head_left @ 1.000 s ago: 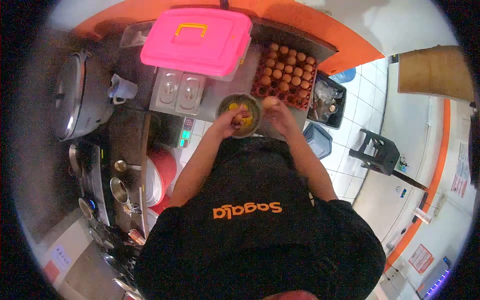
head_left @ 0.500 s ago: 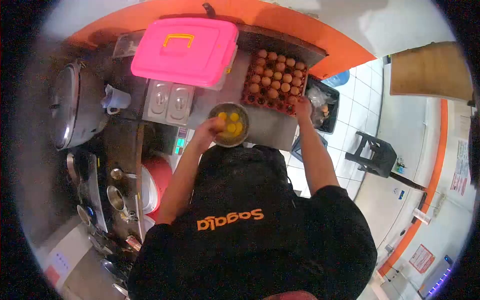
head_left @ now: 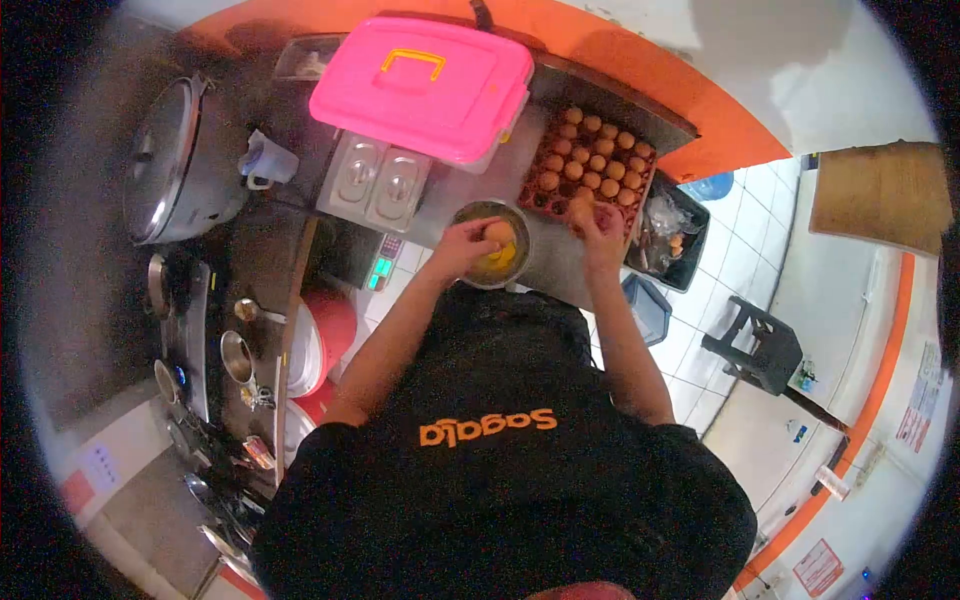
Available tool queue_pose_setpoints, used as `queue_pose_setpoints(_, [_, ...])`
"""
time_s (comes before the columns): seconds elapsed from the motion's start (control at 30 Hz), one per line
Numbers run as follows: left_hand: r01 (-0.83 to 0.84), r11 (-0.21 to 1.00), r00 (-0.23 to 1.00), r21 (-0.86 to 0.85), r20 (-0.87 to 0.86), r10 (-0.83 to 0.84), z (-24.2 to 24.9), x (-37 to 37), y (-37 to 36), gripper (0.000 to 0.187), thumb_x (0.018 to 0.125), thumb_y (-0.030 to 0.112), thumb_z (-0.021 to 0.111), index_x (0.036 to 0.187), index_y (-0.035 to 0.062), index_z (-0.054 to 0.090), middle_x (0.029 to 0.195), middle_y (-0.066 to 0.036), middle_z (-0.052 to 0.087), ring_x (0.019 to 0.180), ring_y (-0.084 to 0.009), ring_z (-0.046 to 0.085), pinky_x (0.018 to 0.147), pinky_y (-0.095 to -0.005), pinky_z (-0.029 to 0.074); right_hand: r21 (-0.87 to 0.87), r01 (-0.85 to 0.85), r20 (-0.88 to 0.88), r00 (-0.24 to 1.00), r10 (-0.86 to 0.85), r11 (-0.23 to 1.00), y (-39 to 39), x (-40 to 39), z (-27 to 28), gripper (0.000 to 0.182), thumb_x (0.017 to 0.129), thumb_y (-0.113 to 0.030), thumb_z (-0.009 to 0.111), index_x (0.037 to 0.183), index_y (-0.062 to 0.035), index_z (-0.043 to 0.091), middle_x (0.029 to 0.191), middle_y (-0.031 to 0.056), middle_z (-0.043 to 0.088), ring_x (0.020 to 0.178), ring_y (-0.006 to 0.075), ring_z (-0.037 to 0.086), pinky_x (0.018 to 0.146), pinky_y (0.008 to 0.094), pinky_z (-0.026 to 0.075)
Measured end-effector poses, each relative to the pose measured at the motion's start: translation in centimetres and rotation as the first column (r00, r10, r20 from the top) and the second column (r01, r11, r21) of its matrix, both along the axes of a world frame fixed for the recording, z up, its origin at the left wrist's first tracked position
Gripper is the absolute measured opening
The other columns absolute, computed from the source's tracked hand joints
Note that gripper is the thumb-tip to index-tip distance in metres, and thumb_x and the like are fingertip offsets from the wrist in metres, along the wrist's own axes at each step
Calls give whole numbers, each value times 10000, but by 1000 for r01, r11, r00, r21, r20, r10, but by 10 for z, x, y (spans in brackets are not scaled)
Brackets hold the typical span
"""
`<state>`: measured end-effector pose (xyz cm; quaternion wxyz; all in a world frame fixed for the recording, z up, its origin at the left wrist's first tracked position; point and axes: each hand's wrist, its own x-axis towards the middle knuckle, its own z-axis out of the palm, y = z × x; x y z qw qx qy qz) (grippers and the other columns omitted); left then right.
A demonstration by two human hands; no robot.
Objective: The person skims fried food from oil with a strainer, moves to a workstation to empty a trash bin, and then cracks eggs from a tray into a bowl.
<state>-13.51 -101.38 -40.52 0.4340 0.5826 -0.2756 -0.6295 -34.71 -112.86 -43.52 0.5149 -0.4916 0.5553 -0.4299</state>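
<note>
My left hand point(head_left: 465, 247) holds a brown egg point(head_left: 498, 233) over the round metal bowl point(head_left: 524, 245), where yellow yolks point(head_left: 497, 261) show under and beside it. Closed around another brown egg point(head_left: 581, 208), my right hand point(head_left: 600, 231) is at the near edge of the red egg tray point(head_left: 549, 163). Many brown eggs stand in that tray, and some cups along its near side hold none. The bowl rests on the metal counter, left of the tray.
A pink lidded box point(head_left: 430, 85) stands behind two lidded steel containers point(head_left: 397, 190). At the left are a large pot point(head_left: 190, 165) and a pitcher point(head_left: 268, 162). A black bin point(head_left: 680, 245) with shells is right of the tray; a black stool point(head_left: 755, 345) stands beyond.
My right hand has moved left, from the tray's right corner to its near edge, with an egg in it. My left hand's egg now shows over the bowl. The whole view has shifted.
</note>
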Motion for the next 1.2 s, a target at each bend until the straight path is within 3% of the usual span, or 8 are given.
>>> queue_pose_setpoints(0.27, [227, 973, 871, 37, 439, -220, 29, -15, -19, 407, 721, 171, 646, 1099, 52, 555, 1003, -77, 596, 887, -168, 555, 797, -303, 438, -272, -412, -296, 896, 331, 870, 56, 42, 65, 351, 676, -130, 654, 977, -32, 503, 880, 81, 524, 806, 204, 531, 707, 309, 442])
queue_pose_setpoints(0.57, [137, 991, 947, -2, 295, -130, 8, -5, -8, 400, 703, 199, 644, 1065, 49, 563, 979, -84, 594, 904, -161, 543, 807, -287, 423, -246, -344, -181, 935, 305, 906, 64, 42, 53, 313, 718, -156, 635, 981, -32, 521, 929, 87, 543, 826, 190, 539, 712, 305, 453])
queue_pose_setpoints(0.63, [-3, 1000, 999, 25, 40, 2, -4, -4, -7, 378, 704, 198, 631, 1043, 47, 560, 960, -76, 589, 897, -154, 537, 805, -279, 419, 277, -324, 457, 872, 172, 905, 58, 41, 40, 298, 763, -161, 594, 1018, -25, 518, 985, 83, 554, 880, 185, 538, 769, 306, 443])
queue_pose_setpoints(0.7, [-125, 989, 967, 79, -212, 140, -13, -1, -6, 356, 706, 198, 617, 1022, 45, 557, 941, -69, 584, 890, -147, 530, 803, -271, 415, 355, -362, 524, 841, 137, 862, 55, 39, 28, 293, 777, -166, 575, 1024, -20, 516, 995, 80, 555, 897, 183, 537, 791, 307, 435])
queue_pose_setpoints(0.97, [-5, 999, 996, -33, 91, 8, 5, 5, 0, 327, 760, 198, 593, 1053, 61, 546, 992, -60, 549, 927, -150, 508, 837, -271, 397, 439, -569, 739, 669, 81, 695, 49, 43, 6, 331, 772, -214, 565, 1039, -24, 521, 978, 85, 572, 908, 205, 540, 802, 325, 429])
queue_pose_setpoints(1.03, [37, 994, 984, -100, 179, -18, -5, 6, 2, 334, 768, 187, 592, 1073, 61, 540, 1012, -63, 540, 950, -155, 502, 849, -277, 394, 443, -564, 392, 821, 416, 697, 46, 48, -5, 388, 737, -270, 601, 1044, -40, 548, 974, 98, 584, 881, 218, 558, 773, 327, 442])
queue_pose_setpoints(1.13, [142, 965, 920, -218, 389, -47, -26, 10, 6, 349, 774, 178, 597, 1098, 62, 533, 1056, -73, 521, 987, -168, 493, 871, -291, 387, 240, -666, -65, 715, 696, 707, 43, 54, -12, 422, 697, -313, 639, 1022, -50, 579, 936, 104, 604, 824, 203, 577, 737, 307, 453])
queue_pose_setpoints(1.2, [202, 943, 862, -265, 505, -43, -35, 11, 7, 357, 772, 179, 603, 1102, 63, 531, 1079, -80, 511, 1002, -177, 489, 880, -298, 384, 267, -662, -97, 704, 703, 700, 40, 58, -9, 434, 705, -267, 652, 1061, -36, 560, 853, 64, 594, 746, 142, 551, 662, 261, 440])
